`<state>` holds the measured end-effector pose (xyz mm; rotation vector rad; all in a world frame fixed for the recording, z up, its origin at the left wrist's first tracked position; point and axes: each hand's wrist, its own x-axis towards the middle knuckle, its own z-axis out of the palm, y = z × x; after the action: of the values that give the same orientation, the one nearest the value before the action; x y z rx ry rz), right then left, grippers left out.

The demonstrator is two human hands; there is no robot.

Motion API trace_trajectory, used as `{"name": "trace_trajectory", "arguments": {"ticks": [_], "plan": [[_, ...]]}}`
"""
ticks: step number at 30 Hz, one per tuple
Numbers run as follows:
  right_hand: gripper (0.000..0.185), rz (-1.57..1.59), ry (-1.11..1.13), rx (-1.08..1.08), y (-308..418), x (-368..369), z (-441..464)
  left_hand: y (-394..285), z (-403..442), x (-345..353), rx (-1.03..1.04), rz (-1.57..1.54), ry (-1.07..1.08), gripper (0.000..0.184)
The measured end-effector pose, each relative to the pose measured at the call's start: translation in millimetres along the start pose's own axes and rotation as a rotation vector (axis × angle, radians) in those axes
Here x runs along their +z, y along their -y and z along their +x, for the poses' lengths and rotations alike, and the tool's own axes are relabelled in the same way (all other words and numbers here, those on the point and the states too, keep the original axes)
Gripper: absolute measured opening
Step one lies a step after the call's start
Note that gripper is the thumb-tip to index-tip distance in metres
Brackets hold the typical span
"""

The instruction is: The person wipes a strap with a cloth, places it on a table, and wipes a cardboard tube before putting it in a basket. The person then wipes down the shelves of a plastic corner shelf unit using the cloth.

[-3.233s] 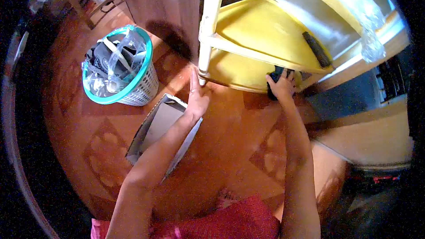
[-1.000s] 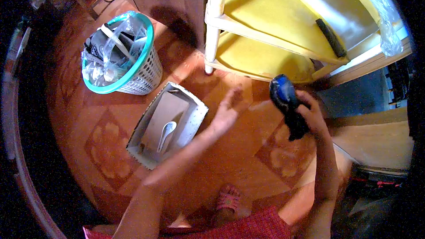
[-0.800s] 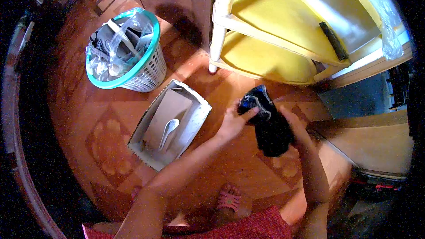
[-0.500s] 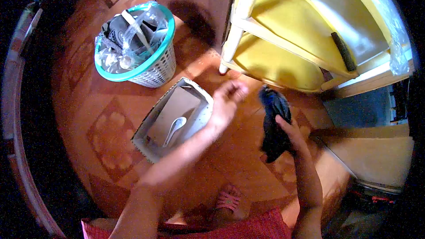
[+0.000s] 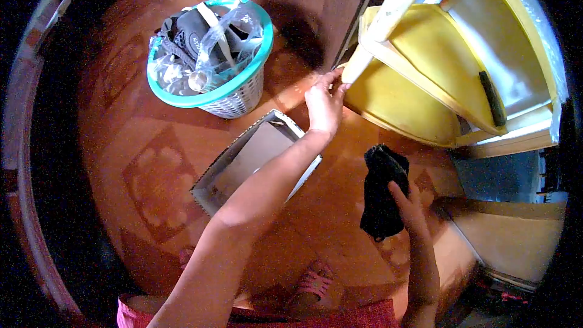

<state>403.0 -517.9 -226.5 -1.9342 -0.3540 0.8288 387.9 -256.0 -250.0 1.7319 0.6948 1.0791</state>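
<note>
Gripping the black cloth (image 5: 382, 203) in my right hand (image 5: 411, 205), I now pinch the yellow shelf's (image 5: 407, 100) white post (image 5: 392, 15) with my left hand's (image 5: 323, 108) fingers. Earlier, those hung free.

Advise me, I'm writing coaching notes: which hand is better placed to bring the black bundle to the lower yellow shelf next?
Probably the right hand: it holds the black bundle in front of the lower yellow shelf. The left hand is at the foot of the pale post.
</note>
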Motion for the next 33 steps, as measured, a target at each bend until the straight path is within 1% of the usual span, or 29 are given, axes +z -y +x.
{"name": "trace_trajectory", "arguments": {"ticks": [1,2,3,4,5,6,7,8,10,12,14,15,16,17,18,19,20,21,22,23,24,25,26,27,28,29,31,32,33], "plan": [[0.052,-0.017,-0.025,0.003,0.3,1.9,-2.1,0.3,0.1,-0.1,-0.002,0.000,-0.003,0.031],[0.052,-0.018,-0.023,0.000,0.0,3.7,-3.8,0.7,-0.3,-0.5,-0.045,-0.053,0.022,0.031],[0.051,0.062,0.009,0.033,1.5,3.2,-4.3,-1.8,0.2,-2.2,-0.093,-0.105,0.042,0.032],[0.050,0.139,0.040,0.070,5.1,3.5,-5.3,-4.8,0.0,-4.0,-0.098,-0.105,0.034,0.032],[0.050,0.134,0.045,0.069,10.9,5.7,-7.8,-8.7,-1.9,-6.3,0.016,-0.059,-0.064,0.031],[0.050,-0.054,0.015,0.070,17.2,8.4,-11.3,-14.3,-4.8,-11.0,0.131,-0.011,-0.160,0.030],[0.050,-0.226,-0.034,0.060,13.7,16.7,-16.9,-14.4,-13.5,-23.6,0.163,-0.005,-0.103,0.023],[0.050,-0.223,-0.036,0.056,11.0,18.5,-18.8,-15.5,-21.5,-38.4,0.168,-0.005,-0.103,0.023],[0.050,-0.040,-0.029,0.040,-0.1,18.3,-19.1,-20.7,-33.4,-77.0,-0.075,0.120,0.452,0.016],[0.049,-0.071,-0.014,0.060,-12.3,14.7,-18.0,-38.8,-32.7,-127.1,0.101,0.394,0.694,0.015],[0.049,-0.103,0.000,0.079,-4.8,14.1,-20.1,-34.8,-26.2,-167.8,0.492,0.362,0.578,0.013],[0.047,-0.138,0.027,0.068,14.5,21.8,-26.5,-34.9,-20.0,-188.8,0.534,0.445,0.461,0.016],[0.045,-0.174,0.057,0.057,27.2,28.6,-28.8,-37.4,-13.0,-208.1,0.574,0.528,0.341,0.025],[0.045,-0.175,0.054,0.058,32.8,32.0,-30.2,-47.6,-3.2,-225.2,0.542,0.482,0.271,0.032],[0.043,-0.109,0.131,0.104,37.1,35.4,-30.7,-55.5,9.2,-238.0,0.513,0.437,0.202,0.041],[0.042,-0.043,0.207,0.147,41.7,38.4,-30.9,-56.6,22.1,-245.6,0.521,0.551,0.199,0.044],[0.042,-0.042,0.203,0.142,45.9,42.2,-30.5,-58.1,34.6,-251.9,0.528,0.664,0.194,0.047],[0.041,-0.012,0.264,0.098,47.7,47.4,-29.2,-53.8,42.5,-256.1,0.424,0.576,0.281,0.047],[0.039,0.016,0.327,0.056,49.3,50.7,-28.4,-50.7,47.7,-257.6,0.279,0.487,0.358,0.047],[0.039,0.015,0.325,0.054,51.1,52.6,-27.8,-48.4,53.1,-258.6,0.260,0.505,0.392,0.044],[0.039,-0.068,0.327,0.015,52.1,55.1,-26.6,-47.6,57.9,-258.4,0.240,0.526,0.425,0.041],[0.040,-0.152,0.330,-0.027,55.0,59.4,-27.0,-44.4,62.4,-257.1,0.348,0.550,0.409,0.038],[0.040,-0.151,0.342,-0.038,64.4,68.1,-32.9,-40.6,74.2,-263.8,0.433,0.530,0.412,0.034],[0.040,-0.099,0.241,0.094,84.3,73.9,-46.8,-41.7,79.2,-268.7,0.298,0.410,0.334,0.034],[0.040,-0.070,0.196,0.158,85.7,78.1,-49.8,-46.9,83.3,-274.8,0.167,0.299,0.258,0.035],[0.040,-0.039,0.148,0.221,86.7,82.4,-52.6,-53.1,90.3,-284.2,0.146,0.115,0.261,0.035],[0.040,0.105,0.042,0.124,70.3,79.0,-45.6,-76.5,88.8,-301.5,0.058,-0.001,0.155,0.035],[0.040,0.104,0.046,0.120,75.4,78.5,-43.0,-79.5,88.6,-312.3,0.027,-0.060,0.123,0.035],[0.041,-0.049,0.176,0.162,85.7,78.4,-40.1,-78.7,87.3,-321.4,-0.035,-0.224,0.096,0.035]]}}
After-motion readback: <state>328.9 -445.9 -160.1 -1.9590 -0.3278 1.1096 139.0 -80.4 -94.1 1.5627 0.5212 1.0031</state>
